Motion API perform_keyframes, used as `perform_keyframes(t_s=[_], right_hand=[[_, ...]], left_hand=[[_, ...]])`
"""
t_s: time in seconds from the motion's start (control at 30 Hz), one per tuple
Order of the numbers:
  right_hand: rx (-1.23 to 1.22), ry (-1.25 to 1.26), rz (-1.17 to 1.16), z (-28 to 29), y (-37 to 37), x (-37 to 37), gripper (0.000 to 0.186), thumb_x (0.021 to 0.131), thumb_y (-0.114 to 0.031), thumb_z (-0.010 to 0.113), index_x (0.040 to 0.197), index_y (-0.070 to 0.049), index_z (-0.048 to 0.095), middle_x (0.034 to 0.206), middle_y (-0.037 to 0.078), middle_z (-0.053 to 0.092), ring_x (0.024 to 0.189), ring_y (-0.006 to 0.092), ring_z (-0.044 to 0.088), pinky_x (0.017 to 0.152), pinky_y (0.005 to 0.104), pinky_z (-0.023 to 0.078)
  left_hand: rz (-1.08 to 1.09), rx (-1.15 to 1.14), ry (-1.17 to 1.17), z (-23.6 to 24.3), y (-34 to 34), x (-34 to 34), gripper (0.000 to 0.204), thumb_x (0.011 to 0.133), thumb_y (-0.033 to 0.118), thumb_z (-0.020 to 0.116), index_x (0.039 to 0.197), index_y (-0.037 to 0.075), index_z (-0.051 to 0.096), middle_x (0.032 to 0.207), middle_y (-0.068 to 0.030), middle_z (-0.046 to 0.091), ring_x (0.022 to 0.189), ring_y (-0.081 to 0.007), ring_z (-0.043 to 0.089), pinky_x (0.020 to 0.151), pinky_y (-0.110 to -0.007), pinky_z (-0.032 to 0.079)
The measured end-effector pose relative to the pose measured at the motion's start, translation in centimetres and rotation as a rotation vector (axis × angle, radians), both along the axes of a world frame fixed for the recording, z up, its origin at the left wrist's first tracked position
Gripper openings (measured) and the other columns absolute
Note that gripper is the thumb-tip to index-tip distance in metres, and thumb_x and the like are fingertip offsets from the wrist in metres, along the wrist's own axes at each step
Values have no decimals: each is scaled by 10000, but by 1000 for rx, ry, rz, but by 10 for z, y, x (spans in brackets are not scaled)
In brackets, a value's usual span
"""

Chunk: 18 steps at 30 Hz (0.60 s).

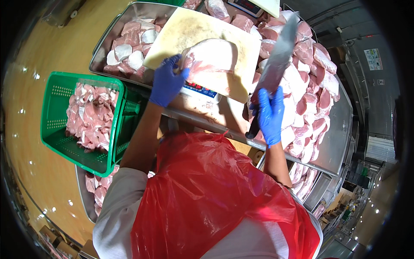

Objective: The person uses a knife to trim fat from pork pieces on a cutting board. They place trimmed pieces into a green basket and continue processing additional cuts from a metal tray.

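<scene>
A thick piece of raw pork (pixel 215 54) with a pale fat cap lies on the white cutting board (pixel 183 28). At its left end is my left hand (pixel 169 82), in a blue glove, fingers apart and the tips at the meat's edge. My right hand (pixel 271 115), also gloved in blue, grips a large knife (pixel 279 56) by its dark handle. The broad blade points up and away, over the meat heap to the right of the board. Under the board's near edge shows the blue panel of a scale (pixel 200 90) with a red display.
A metal tray (pixel 95 58) of cut pork stands left of the board. Many pork pieces (pixel 308 103) are heaped on the steel table (pixel 340 134) at right. A green crate (pixel 54 123) of trimmings is at the left, above another meat tray (pixel 82 185). Another scale (pixel 246 6) sits at the far edge.
</scene>
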State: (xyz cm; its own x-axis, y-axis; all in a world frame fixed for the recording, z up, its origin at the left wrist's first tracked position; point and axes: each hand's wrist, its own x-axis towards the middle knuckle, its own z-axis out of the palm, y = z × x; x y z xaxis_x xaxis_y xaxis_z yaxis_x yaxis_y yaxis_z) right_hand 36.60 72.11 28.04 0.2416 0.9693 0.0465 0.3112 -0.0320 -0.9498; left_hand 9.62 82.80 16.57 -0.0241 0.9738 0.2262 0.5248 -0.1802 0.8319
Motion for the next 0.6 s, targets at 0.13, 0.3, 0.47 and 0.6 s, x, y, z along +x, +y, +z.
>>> perform_keyframes(t_s=[0.13,0.3,0.47,0.6], right_hand=[[-81,-236,114,-40,-10,0,190,1032,-166,555,1105,3,507,706,60,613,570,103,573,495,265,456],[-14,-348,218,-70,-5,-13,179,1035,-176,533,1062,-6,483,650,129,623,543,225,642,496,344,471],[-44,-273,157,-63,15,-13,192,1029,-151,548,1122,4,486,659,103,612,544,177,619,489,313,466],[-11,-211,101,-54,28,-19,235,1039,-168,541,1183,8,486,690,68,611,543,108,586,464,258,458]], left_hand=[[20,376,87,-16,-2,18,416,836,148,745,1203,-5,622,1079,-174,670,937,-256,676,761,-341,563],[-149,289,-244,-14,-29,35,550,811,-16,717,1322,-12,512,1193,-188,585,909,-244,665,742,-325,550],[26,351,-138,-10,-33,40,612,809,-3,718,1370,-26,474,1217,-207,571,946,-279,666,783,-323,556],[83,111,83,16,-9,50,586,803,19,730,1341,-57,513,1186,-242,593,998,-293,666,825,-330,552]])
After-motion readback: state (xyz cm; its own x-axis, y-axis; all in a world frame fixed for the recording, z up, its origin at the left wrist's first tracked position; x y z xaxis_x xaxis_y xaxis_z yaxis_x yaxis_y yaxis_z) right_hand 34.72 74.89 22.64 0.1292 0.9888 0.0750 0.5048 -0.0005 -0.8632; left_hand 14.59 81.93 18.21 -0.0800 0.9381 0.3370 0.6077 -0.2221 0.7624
